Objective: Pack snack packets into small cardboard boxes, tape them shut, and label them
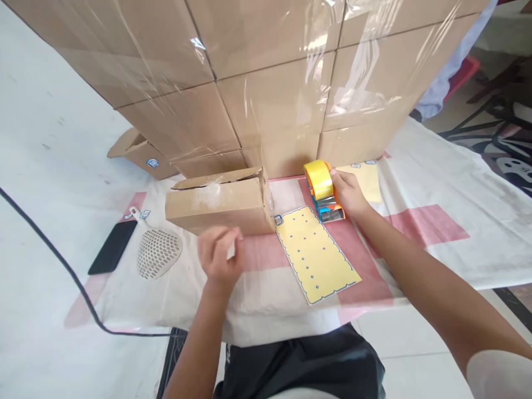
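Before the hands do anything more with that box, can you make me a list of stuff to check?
1. Right hand on the tape gun: ok, it grips it.
2. Tape roll has tape left: ok, the yellow roll looks thick.
3. Small box flaps shut: not ok, the top edge stands slightly open.
4. Left hand on the box: not ok, it is in front of it, blurred, pinching something pale.
5. Yellow sheet away from the box: not ok, its corner sits right by the box.
6. Phone safe from tape: ok, it lies off to the side.

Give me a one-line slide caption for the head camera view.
Right hand grips a tape dispenser beside a small cardboard box; left hand hovers before it.
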Action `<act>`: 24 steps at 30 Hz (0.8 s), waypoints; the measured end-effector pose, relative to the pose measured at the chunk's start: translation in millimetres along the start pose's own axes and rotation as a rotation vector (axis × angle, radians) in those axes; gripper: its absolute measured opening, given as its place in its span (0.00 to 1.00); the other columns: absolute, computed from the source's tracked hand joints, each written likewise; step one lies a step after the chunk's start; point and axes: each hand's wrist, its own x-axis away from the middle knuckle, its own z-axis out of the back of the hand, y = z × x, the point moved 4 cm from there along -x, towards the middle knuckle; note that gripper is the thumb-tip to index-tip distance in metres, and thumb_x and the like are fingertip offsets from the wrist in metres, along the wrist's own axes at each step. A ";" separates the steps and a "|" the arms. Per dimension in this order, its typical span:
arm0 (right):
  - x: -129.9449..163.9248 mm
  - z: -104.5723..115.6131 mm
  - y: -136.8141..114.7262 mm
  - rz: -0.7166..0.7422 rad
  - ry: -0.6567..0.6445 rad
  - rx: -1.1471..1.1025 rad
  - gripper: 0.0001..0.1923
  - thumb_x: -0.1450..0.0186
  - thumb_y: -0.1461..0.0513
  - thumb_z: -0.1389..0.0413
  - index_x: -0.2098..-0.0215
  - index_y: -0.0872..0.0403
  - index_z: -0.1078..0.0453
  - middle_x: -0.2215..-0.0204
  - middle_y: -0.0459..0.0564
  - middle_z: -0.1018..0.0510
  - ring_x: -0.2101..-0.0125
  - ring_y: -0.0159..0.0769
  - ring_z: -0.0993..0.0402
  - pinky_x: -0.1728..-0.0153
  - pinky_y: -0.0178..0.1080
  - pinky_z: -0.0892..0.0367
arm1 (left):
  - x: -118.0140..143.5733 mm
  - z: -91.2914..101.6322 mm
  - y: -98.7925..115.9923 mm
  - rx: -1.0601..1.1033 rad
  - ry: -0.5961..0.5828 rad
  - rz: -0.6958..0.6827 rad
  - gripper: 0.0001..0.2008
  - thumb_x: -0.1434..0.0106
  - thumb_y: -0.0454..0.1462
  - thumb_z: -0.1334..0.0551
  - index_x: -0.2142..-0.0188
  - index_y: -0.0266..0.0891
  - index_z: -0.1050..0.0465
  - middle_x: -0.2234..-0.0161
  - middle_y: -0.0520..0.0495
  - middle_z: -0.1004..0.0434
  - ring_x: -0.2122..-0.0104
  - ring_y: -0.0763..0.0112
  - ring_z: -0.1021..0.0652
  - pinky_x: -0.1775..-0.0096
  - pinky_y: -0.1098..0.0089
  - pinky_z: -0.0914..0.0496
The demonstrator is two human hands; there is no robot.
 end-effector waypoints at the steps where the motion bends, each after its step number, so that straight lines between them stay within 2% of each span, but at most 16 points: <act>1: 1.8 -3.5 -0.7 0.025 0.021 0.010 0.29 0.39 0.35 0.41 0.71 0.53 0.29 0.76 0.47 0.25 0.76 0.38 0.27 0.73 0.41 0.28 | 0.6 -8.9 11.6 0.115 -0.101 0.033 0.04 0.35 0.36 0.38 0.63 0.41 0.24 0.67 0.43 0.22 0.66 0.64 0.22 0.61 0.63 0.27; 3: 6.3 -10.4 -4.2 0.068 0.076 0.028 0.30 0.39 0.35 0.42 0.72 0.52 0.30 0.76 0.47 0.26 0.75 0.37 0.28 0.74 0.39 0.30 | 0.6 -34.0 33.2 0.355 -0.405 0.231 0.07 0.34 0.38 0.39 0.60 0.42 0.23 0.71 0.47 0.23 0.73 0.70 0.25 0.69 0.69 0.31; 5: 12.6 -17.8 -9.5 0.087 0.119 0.021 0.30 0.37 0.35 0.44 0.74 0.52 0.33 0.77 0.47 0.28 0.76 0.36 0.30 0.75 0.38 0.32 | 1.8 -60.9 51.8 0.550 -0.683 0.517 0.10 0.33 0.43 0.39 0.56 0.42 0.23 0.72 0.49 0.23 0.75 0.72 0.26 0.72 0.72 0.33; 6: 16.3 -21.5 -12.9 0.100 0.136 0.011 0.30 0.36 0.35 0.45 0.74 0.51 0.34 0.78 0.46 0.29 0.76 0.35 0.31 0.75 0.38 0.33 | 2.1 -72.8 59.6 0.618 -0.777 0.637 0.12 0.34 0.45 0.37 0.57 0.42 0.24 0.73 0.49 0.23 0.76 0.72 0.26 0.73 0.72 0.33; 8: 24.2 -28.1 -20.2 0.136 0.167 -0.007 0.29 0.35 0.35 0.46 0.74 0.51 0.36 0.78 0.46 0.32 0.76 0.35 0.33 0.75 0.38 0.34 | 2.0 -92.2 70.7 0.702 -0.890 0.801 0.14 0.37 0.49 0.35 0.62 0.40 0.25 0.73 0.49 0.22 0.77 0.73 0.26 0.75 0.73 0.34; 10: 31.6 -32.3 -26.7 0.173 0.212 0.003 0.29 0.34 0.36 0.48 0.74 0.51 0.38 0.77 0.46 0.33 0.76 0.35 0.34 0.75 0.38 0.35 | 3.8 -105.9 75.8 0.744 -0.952 0.910 0.17 0.39 0.51 0.34 0.67 0.38 0.27 0.74 0.48 0.21 0.80 0.75 0.28 0.77 0.73 0.35; 13: 39.6 -34.2 -33.8 0.221 0.290 0.043 0.30 0.31 0.36 0.53 0.74 0.50 0.42 0.77 0.45 0.36 0.76 0.34 0.36 0.75 0.38 0.37 | 9.3 -116.2 78.8 0.822 -0.984 1.032 0.21 0.39 0.54 0.34 0.71 0.37 0.27 0.75 0.46 0.21 0.83 0.77 0.30 0.78 0.72 0.37; 16: 44.0 -33.9 -38.6 0.278 0.323 0.057 0.29 0.29 0.37 0.54 0.74 0.50 0.44 0.77 0.45 0.39 0.76 0.33 0.39 0.75 0.37 0.39 | 13.7 -119.4 81.7 0.939 -0.990 1.110 0.25 0.41 0.58 0.34 0.71 0.36 0.23 0.79 0.48 0.24 0.84 0.78 0.33 0.80 0.73 0.42; 19: 46.4 -32.8 -40.5 0.301 0.328 0.104 0.29 0.29 0.37 0.54 0.74 0.50 0.45 0.77 0.45 0.40 0.76 0.33 0.41 0.75 0.38 0.40 | 16.5 -119.7 83.3 1.063 -0.986 1.232 0.29 0.44 0.61 0.34 0.71 0.35 0.22 0.84 0.52 0.32 0.86 0.82 0.42 0.81 0.73 0.51; 24: 49.0 -33.4 -40.6 0.313 0.288 0.198 0.30 0.29 0.36 0.56 0.74 0.50 0.45 0.77 0.46 0.41 0.76 0.34 0.43 0.74 0.39 0.42 | 18.9 -120.7 82.5 1.169 -0.940 1.373 0.27 0.47 0.58 0.30 0.67 0.34 0.21 0.84 0.56 0.37 0.86 0.85 0.47 0.80 0.73 0.56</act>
